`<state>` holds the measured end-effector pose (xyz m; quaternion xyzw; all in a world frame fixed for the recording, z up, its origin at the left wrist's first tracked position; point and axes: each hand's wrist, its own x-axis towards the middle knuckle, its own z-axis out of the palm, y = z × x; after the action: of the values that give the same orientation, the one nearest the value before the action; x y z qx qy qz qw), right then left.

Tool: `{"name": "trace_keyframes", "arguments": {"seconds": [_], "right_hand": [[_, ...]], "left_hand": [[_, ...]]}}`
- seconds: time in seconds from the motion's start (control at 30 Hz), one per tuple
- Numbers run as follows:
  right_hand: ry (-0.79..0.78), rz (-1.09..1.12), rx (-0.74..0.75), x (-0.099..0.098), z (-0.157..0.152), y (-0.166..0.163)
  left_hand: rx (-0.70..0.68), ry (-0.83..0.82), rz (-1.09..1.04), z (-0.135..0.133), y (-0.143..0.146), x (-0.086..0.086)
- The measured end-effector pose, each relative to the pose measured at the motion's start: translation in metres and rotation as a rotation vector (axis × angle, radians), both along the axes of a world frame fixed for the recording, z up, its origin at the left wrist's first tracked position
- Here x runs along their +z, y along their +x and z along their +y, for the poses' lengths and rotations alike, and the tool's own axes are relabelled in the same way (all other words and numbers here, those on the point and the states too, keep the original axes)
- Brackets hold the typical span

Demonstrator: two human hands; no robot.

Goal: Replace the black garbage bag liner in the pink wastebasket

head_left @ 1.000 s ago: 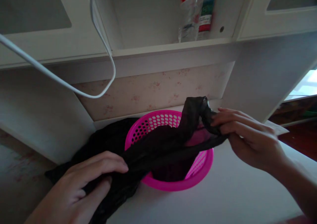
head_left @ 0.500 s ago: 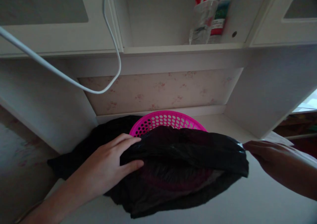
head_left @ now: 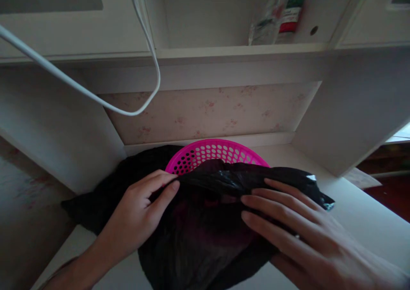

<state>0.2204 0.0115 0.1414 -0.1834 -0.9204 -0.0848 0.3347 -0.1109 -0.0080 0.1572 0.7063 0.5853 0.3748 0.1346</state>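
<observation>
A black plastic bag (head_left: 208, 221) is draped over a round pink perforated basket (head_left: 211, 152) on a white desk. My left hand (head_left: 141, 213) pinches the bag's upper left edge between thumb and fingers. Across the right part of the bag lies my right hand (head_left: 288, 226), fingers stretched out flat and pressing on the plastic. Only the basket's back rim shows; the rest is under the bag.
More black plastic (head_left: 105, 196) spreads to the left of the basket against the desk's side wall. A white cable (head_left: 96, 98) hangs in a loop from above. Bottles (head_left: 278, 12) stand on the shelf overhead. A sheet of paper (head_left: 360, 179) lies at the right.
The bag was pulled across the basket and now covers most of it. My right hand let go of the edge, drew back, then came down flat on top of the bag.
</observation>
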Motion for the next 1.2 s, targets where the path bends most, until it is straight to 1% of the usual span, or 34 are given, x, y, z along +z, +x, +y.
{"name": "trace_keyframes", "arguments": {"seconds": [0.1, 0.2, 0.3, 0.37, 0.43, 0.53, 0.6, 0.63, 0.73, 0.8, 0.87, 0.93, 1.0, 1.03, 1.1, 1.13, 1.17, 1.2], "right_hand": [[-0.042, -0.08, 0.098, 0.007, 0.01, -0.008], [-0.146, -0.043, 0.12, 0.009, 0.005, -0.003], [-0.208, 0.044, 0.078, 0.022, -0.002, -0.001], [-0.231, 0.051, -0.003, 0.035, 0.002, -0.004], [-0.272, 0.003, -0.087, 0.047, 0.012, -0.009], [-0.311, -0.135, -0.123, 0.056, 0.037, -0.014], [-0.268, -0.206, -0.162, 0.054, 0.057, -0.014], [-0.234, -0.233, -0.208, 0.051, 0.066, -0.013], [-0.104, -0.283, -0.416, 0.039, 0.088, -0.008], [-0.042, -0.308, -0.513, 0.032, 0.097, -0.007], [-0.051, -0.318, -0.532, 0.029, 0.1, -0.006], [-0.112, -0.307, -0.541, 0.03, 0.098, -0.007], [-0.176, -0.277, -0.534, 0.036, 0.09, -0.007], [-0.207, -0.27, -0.495, 0.04, 0.084, -0.007], [-0.307, -0.307, -0.342, 0.049, 0.071, -0.007], [-0.376, -0.35, -0.263, 0.053, 0.065, -0.007], [-0.45, -0.403, -0.197, 0.057, 0.059, -0.007], [-0.521, -0.46, -0.137, 0.06, 0.055, -0.006]], "left_hand": [[0.065, 0.081, 0.029, 0.009, -0.002, 0.013], [0.146, 0.12, 0.047, 0.03, -0.005, 0.028], [0.21, 0.174, 0.058, 0.05, -0.003, 0.041], [0.228, 0.203, 0.063, 0.059, -0.001, 0.046], [0.241, 0.217, 0.068, 0.065, 0.0, 0.047], [0.275, 0.251, 0.081, 0.071, -0.003, 0.047], [0.296, 0.262, 0.093, 0.077, -0.01, 0.048], [0.304, 0.261, 0.097, 0.08, -0.014, 0.048], [0.333, 0.247, 0.111, 0.09, -0.031, 0.046], [0.354, 0.249, 0.163, 0.095, -0.043, 0.043], [0.378, 0.296, 0.267, 0.095, -0.05, 0.038], [0.379, 0.401, 0.402, 0.089, -0.05, 0.034], [0.334, 0.546, 0.543, 0.073, -0.042, 0.031], [0.289, 0.615, 0.603, 0.062, -0.036, 0.03], [0.134, 0.7, 0.682, 0.036, -0.02, 0.029], [0.007, 0.698, 0.69, 0.022, -0.012, 0.029], [-0.158, 0.639, 0.684, 0.008, -0.004, 0.027], [-0.268, 0.542, 0.697, -0.003, 0.002, 0.026]]}}
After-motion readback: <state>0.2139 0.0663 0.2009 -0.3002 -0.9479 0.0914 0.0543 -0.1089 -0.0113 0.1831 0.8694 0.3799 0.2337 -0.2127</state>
